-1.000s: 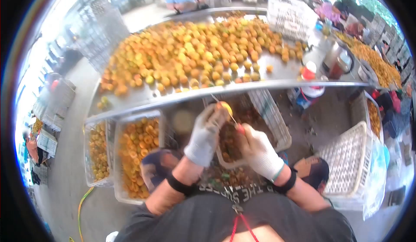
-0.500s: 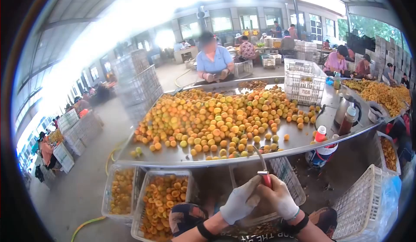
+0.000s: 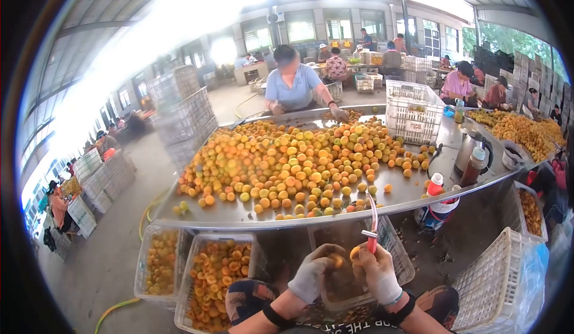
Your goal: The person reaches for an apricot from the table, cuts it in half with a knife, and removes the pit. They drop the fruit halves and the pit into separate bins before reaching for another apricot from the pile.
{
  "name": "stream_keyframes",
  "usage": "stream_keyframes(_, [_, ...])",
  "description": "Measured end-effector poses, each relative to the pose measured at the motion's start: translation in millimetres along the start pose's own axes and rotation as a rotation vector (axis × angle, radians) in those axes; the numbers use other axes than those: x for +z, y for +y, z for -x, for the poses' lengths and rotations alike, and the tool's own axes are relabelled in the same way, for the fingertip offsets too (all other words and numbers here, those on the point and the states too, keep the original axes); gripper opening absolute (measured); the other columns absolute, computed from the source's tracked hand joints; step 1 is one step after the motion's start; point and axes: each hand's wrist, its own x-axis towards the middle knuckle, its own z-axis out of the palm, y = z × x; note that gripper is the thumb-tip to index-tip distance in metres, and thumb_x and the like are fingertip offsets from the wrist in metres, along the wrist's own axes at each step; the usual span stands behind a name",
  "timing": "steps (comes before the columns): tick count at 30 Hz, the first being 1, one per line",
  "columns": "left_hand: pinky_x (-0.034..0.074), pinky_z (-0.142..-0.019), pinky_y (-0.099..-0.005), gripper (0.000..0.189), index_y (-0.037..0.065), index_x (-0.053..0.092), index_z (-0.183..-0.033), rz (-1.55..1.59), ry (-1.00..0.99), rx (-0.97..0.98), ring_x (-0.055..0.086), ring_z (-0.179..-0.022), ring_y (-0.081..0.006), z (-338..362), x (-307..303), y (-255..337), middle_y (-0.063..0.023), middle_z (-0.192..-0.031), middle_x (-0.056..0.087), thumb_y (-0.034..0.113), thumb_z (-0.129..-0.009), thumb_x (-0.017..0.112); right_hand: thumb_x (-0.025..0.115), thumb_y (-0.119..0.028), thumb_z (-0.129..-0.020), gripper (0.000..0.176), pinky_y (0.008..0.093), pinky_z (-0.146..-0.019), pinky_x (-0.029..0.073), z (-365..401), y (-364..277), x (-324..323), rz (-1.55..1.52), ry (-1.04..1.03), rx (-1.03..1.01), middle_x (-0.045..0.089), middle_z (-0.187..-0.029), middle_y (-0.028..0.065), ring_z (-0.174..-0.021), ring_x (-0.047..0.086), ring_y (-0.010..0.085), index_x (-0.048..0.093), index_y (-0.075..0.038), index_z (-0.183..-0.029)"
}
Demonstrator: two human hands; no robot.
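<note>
Pulled apart now: my left grip [image 3: 310, 274] pinches a fruit piece [image 3: 338, 261], right grip [image 3: 380, 275] clamps a second piece [image 3: 354, 253] plus red-handled tool [image 3: 372, 242] (crowded fingers could make me drop either).

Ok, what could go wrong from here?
The right hand holds both the red-handled tool and a piece of fruit, so either might slip. The left hand is close by and could get nicked if the tool swings. Loose fruits lie near the edge of the metal table; a bump might roll one off.
</note>
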Motion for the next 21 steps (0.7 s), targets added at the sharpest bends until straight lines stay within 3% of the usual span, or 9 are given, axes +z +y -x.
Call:
stream_keyframes(4, [0.050,-0.077,-0.0240,0.036,0.004,0.054,-0.124,-0.174,-0.015,0.137,0.060,-0.086,-0.0111,10.4,10.1,4.7,-0.0044,-0.102,0.061,0.000,-0.088,0.060,0.057,-0.014,-0.097,0.013,0.0259,-0.065,0.046,-9.8,19.5,1.1,0.357,0.090,-0.255,0.060,-0.080,0.0022,-0.072,0.054,0.0093,0.058,-0.001,-0.095])
stream_keyframes(6, [0.049,-0.077,-0.0250,0.035,0.003,0.053,-0.122,-0.467,-0.002,0.206,0.058,-0.087,-0.0096,8.7,13.8,-2.7,-0.0030,-0.103,0.061,0.005,-0.090,0.065,0.059,-0.011,-0.097,0.010,0.0266,-0.063,0.044,-10.2,24.6,4.7,0.564,0.129,-0.451,0.060,-0.079,0.0032,-0.071,0.052,0.0097,0.057,-0.001,-0.095])
stream_keyframes(11, [0.050,-0.074,-0.0302,0.025,0.002,0.057,-0.113,-0.731,0.026,0.495,0.060,-0.085,-0.0134,0.2,9.3,-15.7,-0.0076,-0.096,0.063,0.011,-0.091,0.066,0.060,-0.017,-0.099,0.018,0.0300,-0.067,0.046,-7.6,19.7,10.5,0.611,0.168,-0.464,0.061,-0.081,0.0074,-0.075,0.054,0.0113,0.056,0.000,-0.098])
stream_keyframes(13, [0.050,-0.074,-0.0319,0.023,0.002,0.059,-0.111,-0.969,0.094,0.521,0.061,-0.085,-0.0160,4.9,15.6,-5.6,-0.0105,-0.092,0.063,0.014,-0.092,0.065,0.059,-0.005,-0.095,0.015,0.0341,-0.069,0.054,-10.0,19.9,6.5,0.650,0.123,-0.464,0.069,-0.100,0.0185,-0.084,0.070,0.0269,0.057,0.001,-0.109])
stream_keyframes(14, [0.050,-0.074,-0.0319,0.023,0.002,0.059,-0.111,-0.964,0.092,0.515,0.061,-0.085,-0.0160,5.0,15.1,-5.8,-0.0105,-0.092,0.063,0.014,-0.092,0.065,0.059,-0.005,-0.095,0.015,0.0341,-0.069,0.054,-8.5,19.6,7.4,0.653,0.125,-0.457,0.069,-0.100,0.0185,-0.084,0.070,0.0269,0.057,0.001,-0.109])
stream_keyframes(16, [0.050,-0.073,-0.0295,0.023,0.002,0.061,-0.109,-1.064,0.131,0.517,0.062,-0.085,-0.0148,2.1,13.7,-8.2,-0.0064,-0.090,0.065,0.018,-0.094,0.064,0.060,-0.015,-0.098,0.015,0.0320,-0.067,0.048,-6.2,16.4,12.2,0.525,0.120,-0.492,0.061,-0.079,0.0124,-0.071,0.057,0.0181,0.056,0.000,-0.100])
stream_keyframes(17, [0.050,-0.073,-0.0295,0.023,0.002,0.061,-0.109,-1.057,0.122,0.504,0.062,-0.085,-0.0148,-6.6,10.6,-9.3,-0.0064,-0.090,0.065,0.018,-0.094,0.064,0.060,-0.015,-0.098,0.015,0.0320,-0.067,0.048,-8.5,16.8,12.4,0.530,0.131,-0.478,0.061,-0.079,0.0124,-0.071,0.057,0.0181,0.056,0.000,-0.100])
stream_keyframes(19, [0.047,-0.069,-0.0253,0.018,0.003,0.065,-0.104,-0.181,0.057,0.271,0.059,-0.081,-0.0098,-24.3,2.2,-17.4,0.0001,-0.088,0.064,0.019,-0.096,0.063,0.059,-0.009,-0.096,0.010,0.0336,-0.063,0.048,-8.8,25.9,10.7,0.709,0.116,-0.515,0.061,-0.079,0.0140,-0.068,0.056,0.0204,0.056,-0.001,-0.102])
stream_keyframes(21, [0.043,-0.063,-0.0208,0.018,0.005,0.068,-0.095,-0.252,0.176,0.280,0.052,-0.075,-0.0043,-23.7,3.1,-16.2,0.0052,-0.083,0.061,0.019,-0.098,0.059,0.060,-0.005,-0.092,0.009,0.0360,-0.061,0.047,-6.9,18.5,15.5,0.697,0.138,-0.468,0.058,-0.074,0.0142,-0.064,0.054,0.0247,0.054,-0.001,-0.098])
